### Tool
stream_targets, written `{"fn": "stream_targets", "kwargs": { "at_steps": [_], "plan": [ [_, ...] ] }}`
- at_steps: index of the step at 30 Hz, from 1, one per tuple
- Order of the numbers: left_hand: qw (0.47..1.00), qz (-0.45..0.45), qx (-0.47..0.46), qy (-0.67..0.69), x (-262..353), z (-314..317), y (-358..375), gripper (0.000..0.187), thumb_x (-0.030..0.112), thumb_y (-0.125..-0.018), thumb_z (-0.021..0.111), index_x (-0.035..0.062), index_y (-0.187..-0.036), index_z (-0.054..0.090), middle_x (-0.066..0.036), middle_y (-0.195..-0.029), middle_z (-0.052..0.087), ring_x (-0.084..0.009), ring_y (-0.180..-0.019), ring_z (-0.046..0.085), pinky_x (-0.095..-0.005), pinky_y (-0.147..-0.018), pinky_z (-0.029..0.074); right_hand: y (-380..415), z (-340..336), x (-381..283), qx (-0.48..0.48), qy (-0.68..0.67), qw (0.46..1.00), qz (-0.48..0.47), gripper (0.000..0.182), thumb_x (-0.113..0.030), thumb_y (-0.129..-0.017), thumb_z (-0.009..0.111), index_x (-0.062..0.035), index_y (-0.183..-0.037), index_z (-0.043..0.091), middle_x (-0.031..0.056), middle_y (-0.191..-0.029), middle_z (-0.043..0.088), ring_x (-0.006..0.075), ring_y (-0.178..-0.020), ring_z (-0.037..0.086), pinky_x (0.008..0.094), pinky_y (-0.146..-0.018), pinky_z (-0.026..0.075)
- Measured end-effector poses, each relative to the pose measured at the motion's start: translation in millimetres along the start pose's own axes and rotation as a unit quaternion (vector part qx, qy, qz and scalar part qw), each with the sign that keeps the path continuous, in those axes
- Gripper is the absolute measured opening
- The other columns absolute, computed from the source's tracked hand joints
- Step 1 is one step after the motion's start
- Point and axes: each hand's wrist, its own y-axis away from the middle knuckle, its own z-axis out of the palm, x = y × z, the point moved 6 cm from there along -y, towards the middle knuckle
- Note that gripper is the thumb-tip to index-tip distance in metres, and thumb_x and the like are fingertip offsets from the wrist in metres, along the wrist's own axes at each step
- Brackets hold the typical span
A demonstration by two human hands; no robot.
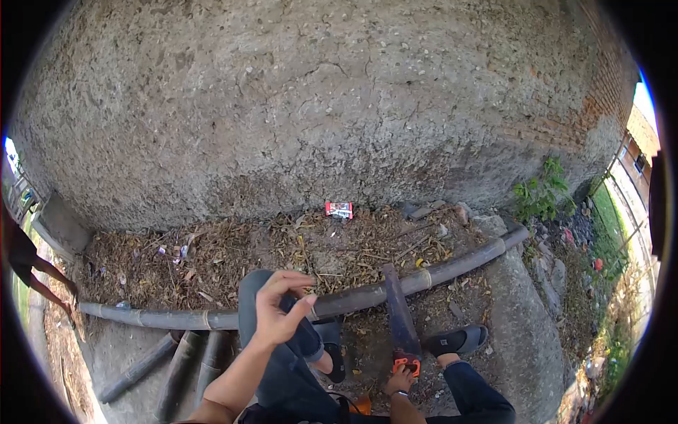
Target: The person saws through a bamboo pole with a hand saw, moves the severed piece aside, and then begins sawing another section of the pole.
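Note:
My left hand [279, 311] is raised over my bent knee, its fingers apart and curved, with nothing in them. Low on the right, my right hand [400, 379] is wrapped round the orange handle of a hand saw [401, 314]. The saw's dark blade points up and away from me, its tip beside a long dark bamboo pole [360, 300]. This pole lies across the ground in front of me, passing behind my raised knee. My sandalled foot [459, 340] rests to the right of the saw.
Cut bamboo pieces [180, 371] lie at the lower left. A rough wall [318, 127] rises ahead, with a red packet [339, 210] at its foot. Another person's arms [53, 272] show at the far left. A green plant [547, 187] and a concrete edge [519, 339] are on the right.

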Motion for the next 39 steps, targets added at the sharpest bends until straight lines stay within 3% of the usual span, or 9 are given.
{"fn": "stream_targets", "kwargs": {
  "at_steps": [12,15,20,21,23,26,28,32,39],
  "plan": [
    [0.952,-0.187,-0.242,0.006,-161.2,141.5,148.8,0.035,0.025,-0.089,0.081,0.0086,-0.12,0.074,-0.013,-0.103,0.066,-0.0212,-0.077,0.074,-0.0355,-0.073,0.059,-11.6,-23.4,0.7,-0.071,-0.11,0.985,-0.117,0.056,-0.048,-0.086,0.073,-0.0188,-0.134,0.067,0.0156,-0.139,0.064,0.0415,-0.127,0.06,0.0508,-0.108,0.048],
    [0.959,-0.2,-0.203,-0.004,-176.4,133.8,139.8,0.036,0.029,-0.087,0.079,0.0107,-0.118,0.074,-0.014,-0.11,0.069,-0.0272,-0.088,0.074,-0.0403,-0.081,0.058,-35.4,21.3,20.7,0.055,0.121,0.973,-0.187,0.052,-0.047,-0.09,0.071,-0.018,-0.133,0.069,0.015,-0.132,0.07,0.0369,-0.118,0.066,0.0497,-0.1,0.052],
    [0.959,-0.253,-0.126,-0.038,-195.1,101.5,141.0,0.037,0.032,-0.084,0.077,0.0122,-0.116,0.075,-0.016,-0.116,0.071,-0.0363,-0.104,0.071,-0.0441,-0.093,0.057,-0.8,-32.3,-18.9,0.034,-0.276,0.942,0.185,0.059,-0.044,-0.092,0.075,-0.0148,-0.143,0.062,0.0114,-0.106,0.078,0.032,-0.086,0.075,0.044,-0.082,0.061],
    [0.959,-0.256,-0.108,-0.051,-191.9,93.0,140.1,0.037,0.031,-0.084,0.077,0.0119,-0.115,0.075,-0.015,-0.114,0.071,-0.0353,-0.101,0.072,-0.0442,-0.09,0.058,-4.5,-29.2,-36.2,0.057,-0.652,0.754,0.05,0.029,-0.016,-0.095,0.072,-0.0087,-0.124,0.07,0.0098,-0.093,0.076,0.0225,-0.071,0.072,0.0347,-0.067,0.058],
    [0.981,-0.191,-0.019,-0.027,-189.2,83.4,138.9,0.034,0.027,-0.083,0.08,0.0091,-0.112,0.076,-0.013,-0.091,0.069,-0.0249,-0.067,0.069,-0.0378,-0.067,0.056,41.9,-134.1,-73.3,0.164,-0.636,0.75,-0.08,0.015,0.006,-0.09,0.066,0.001,-0.104,0.07,0.0081,-0.086,0.074,0.0171,-0.069,0.069,0.0315,-0.064,0.056],
    [0.978,-0.209,0.002,0.0,-185.5,73.4,130.3,0.034,0.022,-0.085,0.079,0.0054,-0.114,0.075,-0.013,-0.097,0.07,-0.0216,-0.068,0.07,-0.0361,-0.068,0.056,112.5,-307.2,-109.1,0.086,-0.74,0.667,0.012,0.012,0.002,-0.09,0.067,0.0047,-0.102,0.069,0.0093,-0.085,0.07,0.0213,-0.071,0.068,0.034,-0.071,0.055],
    [0.975,-0.22,0.01,0.002,-188.6,72.1,126.7,0.034,0.021,-0.086,0.079,0.0046,-0.115,0.074,-0.012,-0.1,0.071,-0.0194,-0.068,0.07,-0.0353,-0.069,0.056,161.2,-416.5,-110.0,0.108,-0.735,0.656,-0.135,0.014,-0.007,-0.094,0.065,0.0055,-0.101,0.068,0.0117,-0.085,0.069,0.0205,-0.076,0.066,0.0336,-0.073,0.053],
    [0.975,-0.222,-0.001,-0.014,-196.5,82.8,123.4,0.033,0.019,-0.085,0.077,0.0055,-0.115,0.074,-0.011,-0.103,0.072,-0.0223,-0.072,0.071,-0.0377,-0.072,0.057,238.8,-575.0,-72.7,0.261,-0.644,0.63,-0.347,0.034,-0.021,-0.111,0.053,0.0005,-0.137,0.057,0.0043,-0.098,0.063,0.0103,-0.078,0.057,0.0276,-0.076,0.051],
    [0.971,-0.227,-0.02,-0.071,-218.9,126.9,58.4,0.035,0.022,-0.086,0.077,0.006,-0.116,0.073,-0.01,-0.105,0.073,-0.027,-0.083,0.073,-0.0403,-0.078,0.058,165.7,-567.2,-19.4,0.243,-0.601,0.68,-0.343,0.023,-0.008,-0.094,0.066,0.0025,-0.112,0.057,0.0072,-0.098,0.059,0.0195,-0.088,0.057,0.0372,-0.087,0.047]
  ]
}}
